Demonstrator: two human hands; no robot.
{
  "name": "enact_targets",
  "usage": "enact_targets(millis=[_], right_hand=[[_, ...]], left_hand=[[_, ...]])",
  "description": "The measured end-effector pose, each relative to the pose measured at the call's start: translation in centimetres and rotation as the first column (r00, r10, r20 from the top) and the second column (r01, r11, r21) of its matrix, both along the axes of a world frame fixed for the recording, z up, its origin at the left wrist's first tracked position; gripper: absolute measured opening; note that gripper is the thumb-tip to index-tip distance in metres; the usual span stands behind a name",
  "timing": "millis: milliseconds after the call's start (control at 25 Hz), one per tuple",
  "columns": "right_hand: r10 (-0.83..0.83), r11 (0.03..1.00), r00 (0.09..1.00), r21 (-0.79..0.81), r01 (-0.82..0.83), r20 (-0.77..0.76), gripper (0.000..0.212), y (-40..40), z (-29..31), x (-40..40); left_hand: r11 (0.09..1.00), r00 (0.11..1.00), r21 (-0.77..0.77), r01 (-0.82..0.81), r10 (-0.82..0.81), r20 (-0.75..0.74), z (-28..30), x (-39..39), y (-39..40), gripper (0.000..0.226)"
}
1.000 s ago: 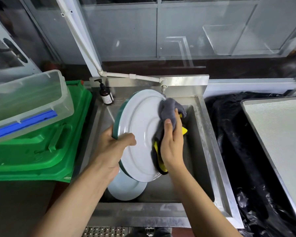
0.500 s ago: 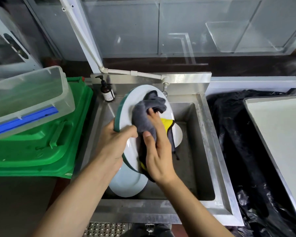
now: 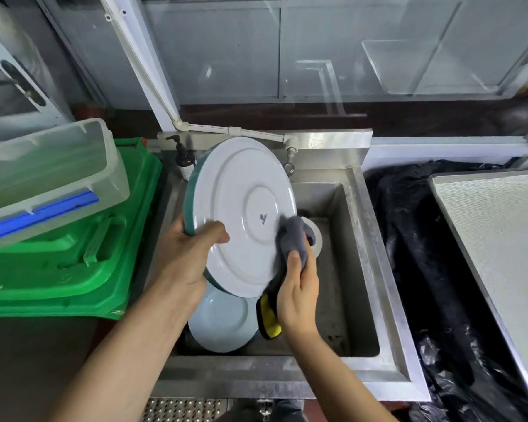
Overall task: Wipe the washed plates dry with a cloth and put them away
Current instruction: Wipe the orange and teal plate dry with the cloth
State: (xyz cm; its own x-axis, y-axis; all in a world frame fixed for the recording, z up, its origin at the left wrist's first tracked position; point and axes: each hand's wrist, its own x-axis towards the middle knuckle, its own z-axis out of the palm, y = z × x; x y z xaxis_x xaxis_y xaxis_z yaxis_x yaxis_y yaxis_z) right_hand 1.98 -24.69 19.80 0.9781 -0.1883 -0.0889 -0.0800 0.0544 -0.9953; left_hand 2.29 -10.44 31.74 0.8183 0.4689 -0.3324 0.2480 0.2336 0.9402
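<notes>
Over sink (image 3: pixel 360 269): plate (image 3: pixel 241 214) between hands (cloth (image 3: pixel 293 239) right).

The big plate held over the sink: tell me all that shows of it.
The big plate is round and glossy, ceramic by its look, with its white underside, foot ring and small maker's mark facing the camera and a dark green rim. It is tilted over the sink. The left hand grips its lower left edge; the right hand presses a grey cloth against its right side.
</notes>
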Motion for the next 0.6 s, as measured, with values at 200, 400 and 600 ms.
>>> enact_targets(millis=[200, 400, 600], right_hand=[[-0.049, 0.997, 0.992, 0.060, 0.056, -0.112, 0.032, -1.3, 3.2, 6.0], [0.009, 0.999, 0.993, 0.032, -0.013, 0.114, 0.028, -1.1, 6.7, 8.4], [0.246, 0.968, 0.835, -0.169, -0.185, 0.493, 0.038, 0.5, 7.8, 6.0]], left_hand=[[0.988, 0.988, 0.060, 0.145, -0.148, 0.037, -0.2, -0.8, -0.4, 0.032], [0.950, 0.961, 0.180, 0.254, -0.270, 0.067, -0.4, -1.6, -1.3, 0.036], [0.952, 0.960, 0.192, 0.239, -0.262, 0.103, -1.4, -1.3, -2.0, 0.037]])
